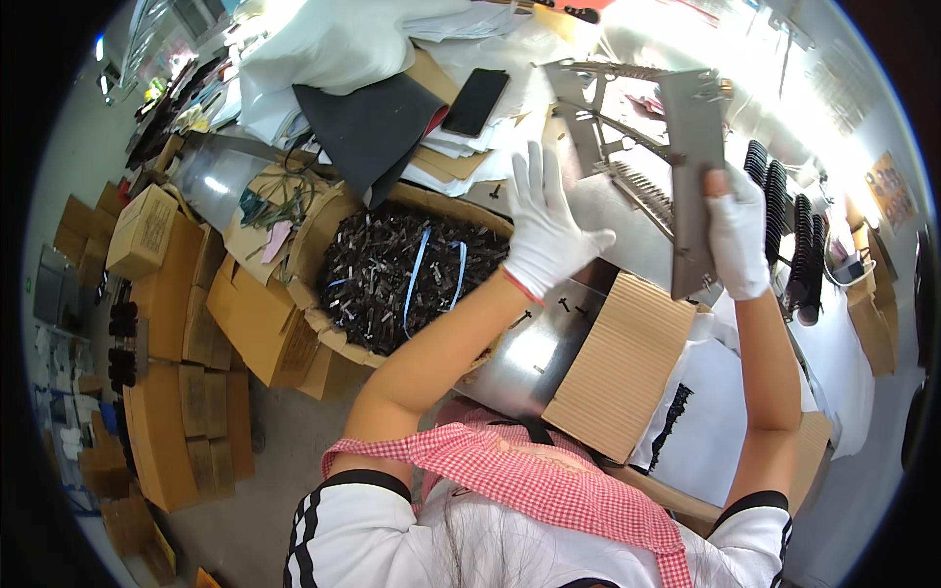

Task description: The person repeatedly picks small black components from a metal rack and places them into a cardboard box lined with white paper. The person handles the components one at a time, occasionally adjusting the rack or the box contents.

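Note:
My left hand [549, 227], in a white glove with a red cuff edge, is raised with its fingers spread and holds nothing. It hovers between the box of small black parts [382, 269] and the metalwork at the right. My right hand [739, 240], also gloved, is closed round the edge of a flat steel plate [692, 186], held up on edge. A toothed metal bar [642, 196] and a slotted metal arm [627, 127] show beside the plate; whether they are joined to it I cannot tell.
A corrugated cardboard sheet [622, 363] lies on the metal tabletop near me. Rows of black coil-like strips [809, 245] stand at the right. Farther back are a phone [475, 102], a dark folder [368, 127] and papers. Stacked cartons [167, 294] fill the left.

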The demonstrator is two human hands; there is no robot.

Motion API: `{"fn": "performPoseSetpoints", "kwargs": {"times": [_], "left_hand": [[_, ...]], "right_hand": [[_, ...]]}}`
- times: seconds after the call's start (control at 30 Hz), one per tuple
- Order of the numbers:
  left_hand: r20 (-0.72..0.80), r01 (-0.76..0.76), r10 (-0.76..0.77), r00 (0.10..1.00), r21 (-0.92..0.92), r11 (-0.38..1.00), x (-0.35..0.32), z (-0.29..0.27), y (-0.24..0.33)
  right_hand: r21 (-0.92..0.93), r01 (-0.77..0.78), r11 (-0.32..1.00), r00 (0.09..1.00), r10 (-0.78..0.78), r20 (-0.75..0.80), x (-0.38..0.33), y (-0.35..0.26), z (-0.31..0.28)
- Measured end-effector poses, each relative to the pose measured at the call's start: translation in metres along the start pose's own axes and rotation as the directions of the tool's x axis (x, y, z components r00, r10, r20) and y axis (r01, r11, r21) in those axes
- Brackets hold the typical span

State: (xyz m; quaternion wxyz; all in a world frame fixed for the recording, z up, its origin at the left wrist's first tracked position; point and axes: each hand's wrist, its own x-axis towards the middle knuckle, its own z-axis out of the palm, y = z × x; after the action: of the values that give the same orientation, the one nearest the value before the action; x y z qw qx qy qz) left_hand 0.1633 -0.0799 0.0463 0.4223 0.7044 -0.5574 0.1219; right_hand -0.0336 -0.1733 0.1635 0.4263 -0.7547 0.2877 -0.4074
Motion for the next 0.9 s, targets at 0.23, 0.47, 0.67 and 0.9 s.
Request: {"fn": "performPoseSetpoints", "kwargs": {"times": [0.23, 0.47, 0.67, 0.9], "left_hand": [[-0.069, -0.481, 0.483, 0.873, 0.042, 0.876, 0.041, -0.086, -0.004], [0.133, -0.343, 0.329, 0.935, 0.103, 0.934, 0.016, -0.139, -0.048], [0.285, -0.251, 0.199, 0.938, 0.159, 0.955, 0.001, -0.178, -0.114], [0.381, -0.201, 0.105, 0.919, 0.223, 0.954, -0.025, -0.231, -0.158]], "right_hand": [[0.272, -0.121, 0.954, 0.993, 0.116, 0.034, -0.038, -0.006, -0.003], [-0.164, -0.215, 0.963, 0.954, 0.243, 0.177, -0.119, 0.015, 0.051], [0.06, -0.223, 0.973, 0.975, 0.223, -0.001, -0.108, 0.051, 0.049], [0.687, -0.271, 0.674, 0.653, 0.653, -0.383, -0.027, 0.055, 0.011]]}}
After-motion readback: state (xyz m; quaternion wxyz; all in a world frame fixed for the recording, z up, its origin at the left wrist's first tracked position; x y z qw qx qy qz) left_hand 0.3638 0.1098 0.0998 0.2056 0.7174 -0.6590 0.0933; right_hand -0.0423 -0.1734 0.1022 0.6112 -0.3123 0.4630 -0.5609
